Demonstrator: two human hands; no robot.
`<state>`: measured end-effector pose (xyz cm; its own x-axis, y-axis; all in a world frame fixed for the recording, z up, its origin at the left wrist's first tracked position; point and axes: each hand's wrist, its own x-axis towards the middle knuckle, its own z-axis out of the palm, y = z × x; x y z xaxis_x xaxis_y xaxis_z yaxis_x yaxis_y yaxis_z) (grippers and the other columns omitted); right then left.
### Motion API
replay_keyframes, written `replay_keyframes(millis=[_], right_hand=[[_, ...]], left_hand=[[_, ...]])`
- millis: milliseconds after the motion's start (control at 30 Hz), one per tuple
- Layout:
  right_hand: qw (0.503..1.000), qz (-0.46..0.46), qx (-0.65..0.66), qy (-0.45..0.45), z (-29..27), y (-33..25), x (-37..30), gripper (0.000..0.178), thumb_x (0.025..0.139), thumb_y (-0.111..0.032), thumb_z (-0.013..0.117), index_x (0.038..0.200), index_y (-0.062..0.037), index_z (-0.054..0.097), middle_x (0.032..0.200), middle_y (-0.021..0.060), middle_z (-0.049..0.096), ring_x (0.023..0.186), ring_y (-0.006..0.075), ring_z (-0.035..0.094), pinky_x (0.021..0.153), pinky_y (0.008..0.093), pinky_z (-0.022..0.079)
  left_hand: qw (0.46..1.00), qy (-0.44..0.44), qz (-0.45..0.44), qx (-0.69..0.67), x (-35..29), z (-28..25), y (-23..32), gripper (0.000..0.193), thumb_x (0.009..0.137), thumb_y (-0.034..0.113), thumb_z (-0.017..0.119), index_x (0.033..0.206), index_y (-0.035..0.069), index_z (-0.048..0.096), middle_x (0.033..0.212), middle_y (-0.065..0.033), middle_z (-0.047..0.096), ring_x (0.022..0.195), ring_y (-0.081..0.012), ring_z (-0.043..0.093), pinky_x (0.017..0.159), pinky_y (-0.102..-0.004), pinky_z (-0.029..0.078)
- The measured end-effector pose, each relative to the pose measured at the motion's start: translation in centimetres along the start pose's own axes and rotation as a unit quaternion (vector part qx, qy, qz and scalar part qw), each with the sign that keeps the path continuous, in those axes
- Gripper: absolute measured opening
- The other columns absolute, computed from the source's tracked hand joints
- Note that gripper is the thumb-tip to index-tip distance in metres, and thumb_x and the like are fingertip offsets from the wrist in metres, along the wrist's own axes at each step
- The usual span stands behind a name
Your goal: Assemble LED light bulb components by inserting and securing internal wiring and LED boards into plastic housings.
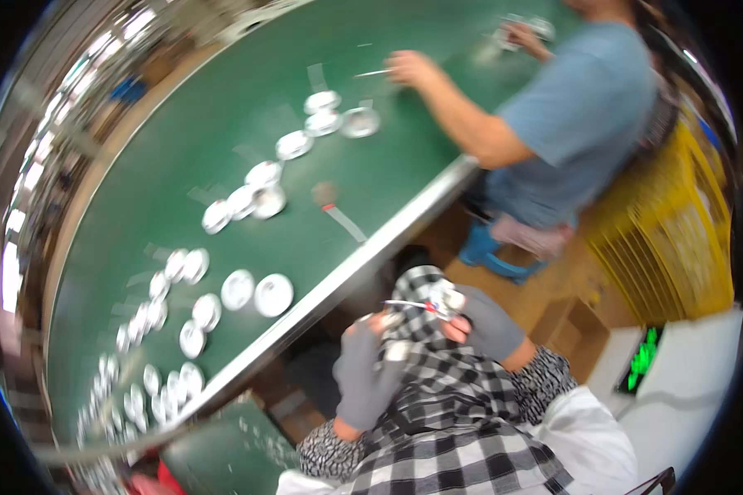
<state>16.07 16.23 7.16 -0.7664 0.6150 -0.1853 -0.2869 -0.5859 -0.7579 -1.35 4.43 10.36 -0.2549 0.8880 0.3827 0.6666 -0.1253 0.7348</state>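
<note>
Over my lap, my right hand (489,324), in a grey fingerless glove, pinches a small white part (446,297) with a red spot on it. A thin wire (406,304) runs from that part toward my left hand. Gloved the same way, my left hand (363,367) has its fingers curled together, and a pale bit shows at the fingertips, too blurred to name. Ahead of my hands, white round parts (273,294) lie on the green conveyor belt (223,140), some with clear strips sticking out.
A metal rail (338,290) edges the belt before me. A brownish round piece (324,194) with a strip lies on the belt. At right, a co-worker in a blue shirt (586,107) reaches over it. Yellow crates (664,239) and a cardboard box (571,334) stand to the right.
</note>
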Motion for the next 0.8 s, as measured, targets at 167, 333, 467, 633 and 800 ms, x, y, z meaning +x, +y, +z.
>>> replay_keyframes(millis=[167, 333, 467, 633, 800], right_hand=[[0.988, 0.096, -0.116, -0.006, 1.8, 0.6, 1.2, 0.032, 0.091, -0.025, 0.055, 0.096, 0.0058, 0.061, 0.059, 0.0015, 0.05, 0.05, 0.0101, 0.048, 0.046, 0.0211, 0.038], [0.98, 0.172, -0.077, -0.058, 2.0, 0.2, 4.0, 0.031, 0.09, -0.026, 0.054, 0.091, 0.0046, 0.059, 0.059, 0.0017, 0.048, 0.046, 0.011, 0.046, 0.041, 0.0234, 0.037], [0.963, 0.192, -0.089, -0.168, 2.2, -1.5, 8.5, 0.028, 0.091, -0.03, 0.058, 0.087, -0.0021, 0.055, 0.06, 0.0017, 0.049, 0.049, 0.0105, 0.046, 0.042, 0.0242, 0.037], [0.913, 0.288, -0.198, -0.209, 5.5, -4.7, 13.3, 0.024, 0.09, -0.029, 0.059, 0.09, -0.0043, 0.056, 0.07, 0.0053, 0.052, 0.057, 0.016, 0.049, 0.051, 0.0289, 0.041], [0.857, 0.338, -0.345, -0.179, 9.7, -10.3, 14.4, 0.021, 0.089, -0.027, 0.062, 0.093, -0.0071, 0.057, 0.081, 0.0098, 0.057, 0.067, 0.0228, 0.052, 0.062, 0.0347, 0.045]], left_hand=[[0.995, -0.089, -0.028, -0.018, 0.0, -0.3, -0.6, 0.026, 0.087, 0.018, 0.061, 0.109, 0.005, 0.053, 0.098, -0.0145, 0.052, 0.086, -0.0325, 0.049, 0.076, -0.0413, 0.041], [0.997, -0.072, -0.003, -0.024, 1.0, -1.9, -1.6, 0.03, 0.089, 0.022, 0.061, 0.11, 0.003, 0.051, 0.1, -0.0143, 0.052, 0.087, -0.0326, 0.049, 0.075, -0.0422, 0.041], [0.956, -0.162, -0.17, -0.173, 2.1, -2.5, -3.1, 0.035, 0.097, 0.032, 0.05, 0.119, 0.005, 0.051, 0.093, -0.0185, 0.058, 0.084, -0.0334, 0.058, 0.074, -0.0417, 0.047], [0.916, -0.118, -0.204, -0.325, 6.1, -6.4, -1.6, 0.033, 0.099, 0.029, 0.046, 0.12, 0.005, 0.056, 0.099, -0.01, 0.068, 0.089, -0.0206, 0.065, 0.082, -0.0326, 0.049], [0.846, -0.109, -0.328, -0.406, 5.8, -8.1, 0.1, 0.035, 0.099, 0.032, 0.047, 0.113, 0.002, 0.058, 0.092, -0.0104, 0.067, 0.082, -0.0197, 0.062, 0.079, -0.0335, 0.048]])
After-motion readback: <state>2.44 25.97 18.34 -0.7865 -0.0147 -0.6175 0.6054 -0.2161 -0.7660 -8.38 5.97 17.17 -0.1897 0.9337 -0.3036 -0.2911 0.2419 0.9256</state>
